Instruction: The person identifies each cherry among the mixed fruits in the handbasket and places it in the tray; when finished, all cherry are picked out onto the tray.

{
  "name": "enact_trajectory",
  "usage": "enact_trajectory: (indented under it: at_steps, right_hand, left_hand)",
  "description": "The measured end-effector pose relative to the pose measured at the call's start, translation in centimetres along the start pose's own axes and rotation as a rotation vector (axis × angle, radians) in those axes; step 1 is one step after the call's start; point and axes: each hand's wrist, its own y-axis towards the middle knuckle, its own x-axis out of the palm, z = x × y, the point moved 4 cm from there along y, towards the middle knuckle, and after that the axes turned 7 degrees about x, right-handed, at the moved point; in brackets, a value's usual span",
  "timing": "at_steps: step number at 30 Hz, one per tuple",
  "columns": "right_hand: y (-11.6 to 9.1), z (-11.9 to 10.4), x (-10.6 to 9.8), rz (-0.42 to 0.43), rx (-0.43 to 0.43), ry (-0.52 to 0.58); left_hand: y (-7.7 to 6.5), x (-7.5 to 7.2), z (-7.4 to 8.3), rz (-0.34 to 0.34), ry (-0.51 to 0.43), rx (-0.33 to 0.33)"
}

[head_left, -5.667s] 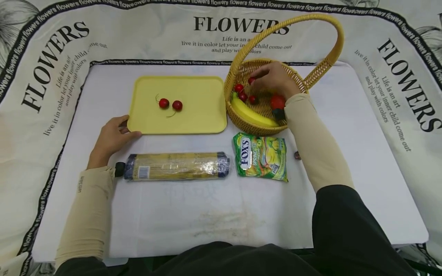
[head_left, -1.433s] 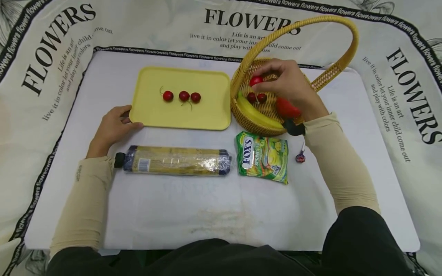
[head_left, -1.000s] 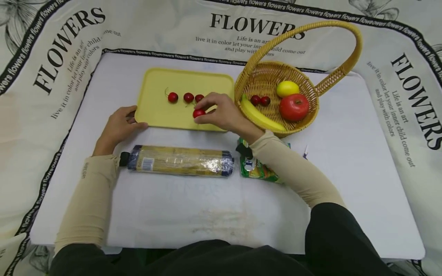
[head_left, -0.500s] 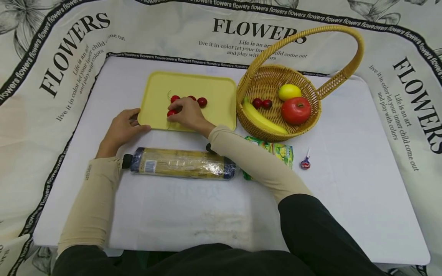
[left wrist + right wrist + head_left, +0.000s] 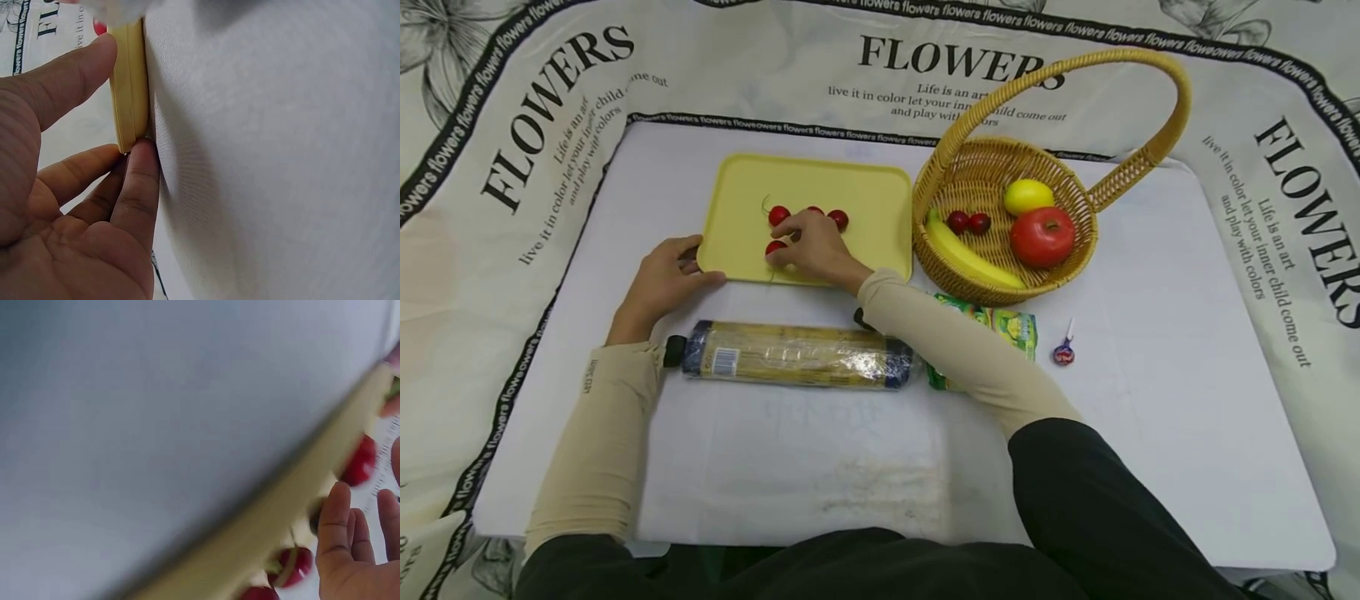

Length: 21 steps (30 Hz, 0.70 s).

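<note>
My left hand grips the lower left corner of the yellow tray; in the left wrist view its thumb lies over the rim and its fingers press the side and underside. My right hand is low over the tray, thumb and index finger on either side of a red cherry. In the right wrist view its fingers stand apart, with a gap beside the cherry. Behind it is a row of cherries: a left one, a right one, and a middle one mostly hidden by the hand.
A wicker basket right of the tray holds two cherries, a banana, a lemon and a red apple. In front lie a wrapped noodle pack, a green candy bag partly under the right sleeve, and a lollipop.
My right hand has carried a cherry from the basket leftward onto the tray, and its fingers have now loosened from it. Another cherry joined the row earlier. The left hand keeps its grip.
</note>
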Motion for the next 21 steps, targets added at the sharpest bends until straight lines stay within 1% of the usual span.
enact_trajectory:
  at_steps: [1, 3, 6, 7, 9, 12, 14, 15, 16, 17, 19, 21]
  right_hand:
    - [-0.3, 0.0, -0.5, -0.006, 0.003, 0.018]
    - [-1.4, 0.0, -1.9, -0.019, -0.023, 0.069]
    - [-3.4, -0.3, -4.5, -0.089, -0.076, 0.124]
    - [-4.2, -0.5, -5.6, -0.129, -0.101, 0.132]
    - [-5.9, -0.6, -7.8, -0.239, -0.134, 0.125]
    - [-8.2, -0.1, -11.4, -0.419, -0.168, 0.046]
    - [-9.1, 0.8, -14.1, -0.495, -0.167, 0.010]
    - [-9.3, 1.3, -15.4, -0.508, -0.165, 0.001]
    - [-9.3, 2.0, -16.7, -0.503, -0.147, 0.010]
    - [-9.0, 2.8, -17.8, -0.477, -0.118, 0.030]
    - [-8.0, 4.6, -19.8, -0.386, -0.013, 0.084]
    - [-6.8, 6.6, -21.3, -0.284, 0.098, 0.139]
  left_hand:
    - [0.0, 0.1, 0.0, 0.000, -0.002, -0.002]
    - [0.0, 0.2, 0.0, -0.002, -0.006, -0.001]
    - [0.0, 0.2, 0.1, -0.003, -0.010, 0.002]
    - [0.0, 0.2, 0.1, -0.003, -0.010, 0.002]
    - [0.0, 0.1, 0.1, -0.002, -0.004, -0.003]
    - [0.1, 0.2, 0.1, -0.004, 0.008, -0.011]
    - [0.1, 0.2, 0.2, -0.010, 0.006, -0.015]
    - [0.1, 0.2, 0.2, -0.011, 0.006, -0.014]
    - [0.1, 0.2, 0.2, -0.013, 0.005, -0.013]
    - [0.0, 0.2, 0.3, -0.014, 0.001, -0.010]
    - [0.0, 0.2, 0.3, -0.015, 0.000, -0.009]
    - [-0.1, 0.3, 0.4, -0.018, -0.003, -0.006]
